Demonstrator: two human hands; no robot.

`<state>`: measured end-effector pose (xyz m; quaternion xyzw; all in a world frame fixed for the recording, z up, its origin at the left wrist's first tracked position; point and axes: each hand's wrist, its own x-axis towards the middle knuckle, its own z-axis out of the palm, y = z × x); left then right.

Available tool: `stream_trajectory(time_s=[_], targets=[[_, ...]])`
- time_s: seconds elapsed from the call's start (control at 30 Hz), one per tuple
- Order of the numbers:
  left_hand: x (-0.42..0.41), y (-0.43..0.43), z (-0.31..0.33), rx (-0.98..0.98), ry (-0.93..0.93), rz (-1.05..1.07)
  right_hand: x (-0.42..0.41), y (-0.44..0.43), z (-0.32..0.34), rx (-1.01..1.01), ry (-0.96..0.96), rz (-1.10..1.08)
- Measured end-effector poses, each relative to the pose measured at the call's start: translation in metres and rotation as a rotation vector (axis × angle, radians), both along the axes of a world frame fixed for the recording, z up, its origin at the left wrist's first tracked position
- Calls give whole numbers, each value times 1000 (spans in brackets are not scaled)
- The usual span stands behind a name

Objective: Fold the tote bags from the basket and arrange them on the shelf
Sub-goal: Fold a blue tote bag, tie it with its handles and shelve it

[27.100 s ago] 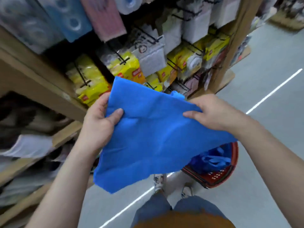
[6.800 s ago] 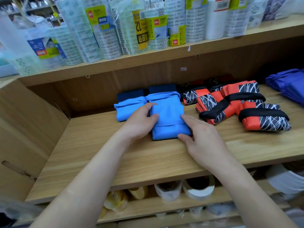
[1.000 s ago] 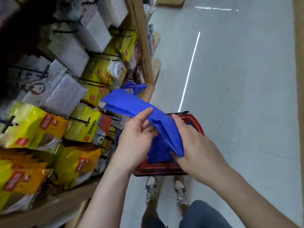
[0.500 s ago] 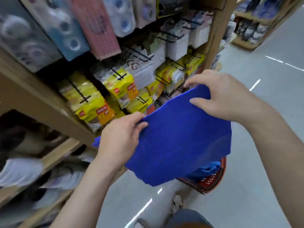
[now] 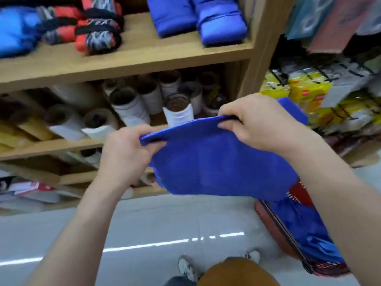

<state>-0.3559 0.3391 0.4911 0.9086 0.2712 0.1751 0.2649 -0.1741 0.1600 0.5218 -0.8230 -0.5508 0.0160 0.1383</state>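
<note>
Head view has swung from the hanging yellow packs (image 5: 305, 93) round to the shelf (image 5: 127, 58). The dark blue tote bag (image 5: 216, 168), lifted out of the basket (image 5: 268, 221) a second ago, now hangs spread in the air below that shelf. I see the left hand (image 5: 125, 153) and right hand (image 5: 261, 124) each pinching its doubled top edge. I judge the folding has only begun; more blue bags lie in the basket.

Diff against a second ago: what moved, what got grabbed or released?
The dark blue fabric tote bag, bunched over the red plastic basket a second ago, is now pulled out flat between the hands, in front of the wooden shelf. Nothing was released: left hand and right hand still pinch its top edge. The basket stays on the floor with blue bags inside.
</note>
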Motion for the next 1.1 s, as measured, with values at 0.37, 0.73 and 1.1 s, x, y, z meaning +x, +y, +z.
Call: stream_trajectory(time_s=[0.37, 0.73, 1.1], targets=[[-155, 90, 14, 321, -196, 624, -118, 196, -1, 377, 396, 367], [-217, 207, 9, -257, -226, 927, -122, 318, 24, 566, 730, 457], [-171, 340, 112, 285, -537, 664, -95, 426, 83, 923, 684, 235]])
